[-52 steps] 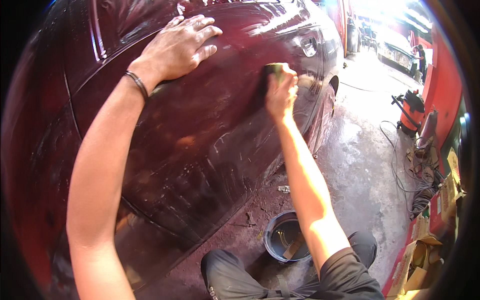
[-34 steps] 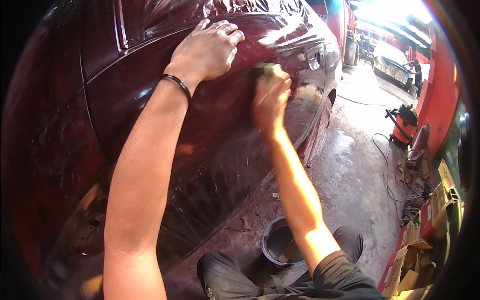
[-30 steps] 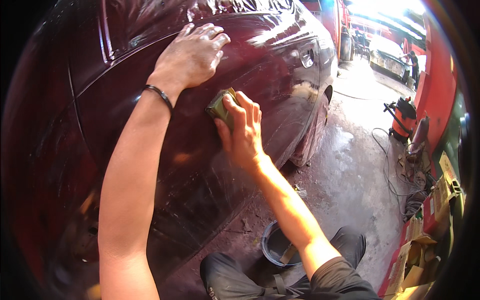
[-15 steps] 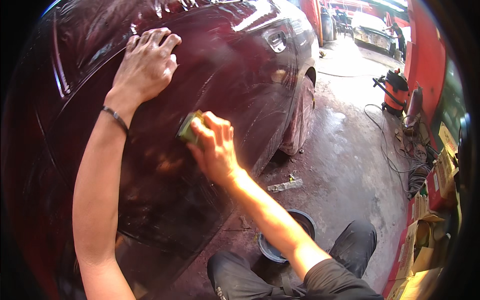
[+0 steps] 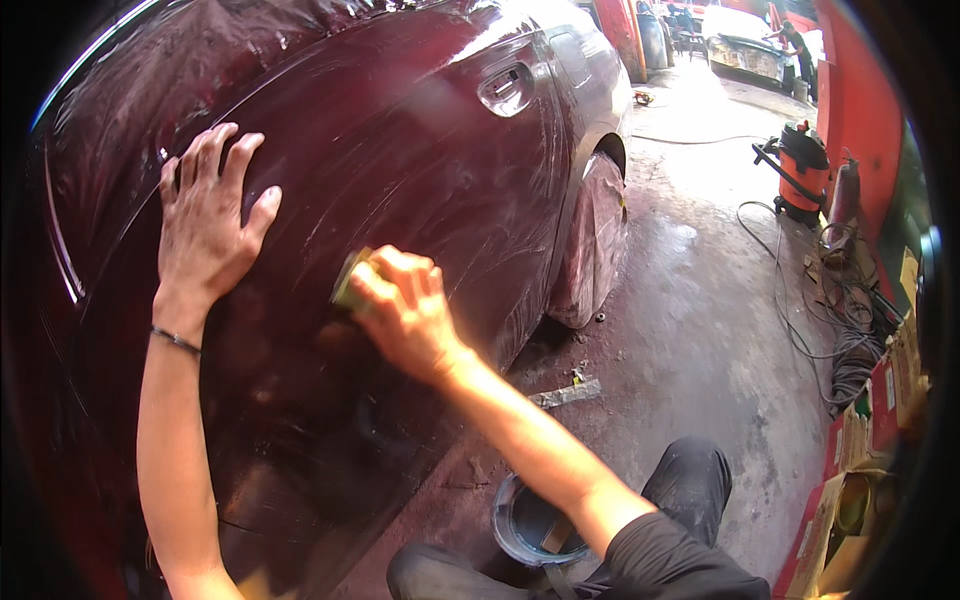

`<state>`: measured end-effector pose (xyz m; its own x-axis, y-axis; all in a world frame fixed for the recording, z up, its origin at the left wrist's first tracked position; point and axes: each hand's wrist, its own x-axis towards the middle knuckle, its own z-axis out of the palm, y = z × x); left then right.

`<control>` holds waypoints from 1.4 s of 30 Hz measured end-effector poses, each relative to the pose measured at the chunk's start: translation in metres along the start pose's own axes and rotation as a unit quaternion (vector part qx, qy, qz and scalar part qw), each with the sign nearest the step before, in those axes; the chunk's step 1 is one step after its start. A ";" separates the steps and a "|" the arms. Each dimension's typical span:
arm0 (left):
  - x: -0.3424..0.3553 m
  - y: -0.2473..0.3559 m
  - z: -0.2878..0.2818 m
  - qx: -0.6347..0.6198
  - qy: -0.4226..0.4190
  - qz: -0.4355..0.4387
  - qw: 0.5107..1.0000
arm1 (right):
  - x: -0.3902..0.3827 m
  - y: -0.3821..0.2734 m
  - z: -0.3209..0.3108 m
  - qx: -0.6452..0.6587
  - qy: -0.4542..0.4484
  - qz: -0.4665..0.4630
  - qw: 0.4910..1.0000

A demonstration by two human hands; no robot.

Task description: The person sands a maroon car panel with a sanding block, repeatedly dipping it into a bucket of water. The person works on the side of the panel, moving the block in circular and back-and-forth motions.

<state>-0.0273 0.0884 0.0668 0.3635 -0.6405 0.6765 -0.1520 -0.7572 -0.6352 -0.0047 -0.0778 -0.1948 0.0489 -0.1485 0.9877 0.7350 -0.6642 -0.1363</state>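
A dark maroon car panel (image 5: 430,160) with wet-looking streaks fills the left and middle of the view, with a recessed door handle (image 5: 505,90) near its top right. My left hand (image 5: 205,215), dark band at the wrist, lies on the panel at upper left, fingers spread, holding nothing. My right hand (image 5: 400,310) grips a yellow-green block (image 5: 352,280) against the middle of the panel, lower and further right than my left hand. Wrinkled sheeting (image 5: 170,60) runs along the panel's upper edge. More sheeting (image 5: 585,250) covers the wheel.
A bucket (image 5: 510,515) stands between my legs on the concrete floor (image 5: 700,350). Along the red right wall are an orange shop vacuum (image 5: 800,175), tangled hoses and cardboard boxes (image 5: 850,520). A person (image 5: 795,50) is beside another car (image 5: 740,45) in the distance.
My left hand has moved left and down along the panel, fingers spreading. My right hand with the block has moved down and left. The view has shifted, showing more of the covered wheel.
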 end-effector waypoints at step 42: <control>0.011 0.006 -0.006 0.019 -0.025 0.020 0.999 | 0.077 0.134 -0.045 -0.006 0.066 0.154 0.986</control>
<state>-0.0301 0.0760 0.0728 0.4035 -0.6615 0.6322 -0.1317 -0.7257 -0.6753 0.0670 -0.2114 -0.1402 0.1808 -0.4380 0.8806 0.6911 -0.5805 -0.4306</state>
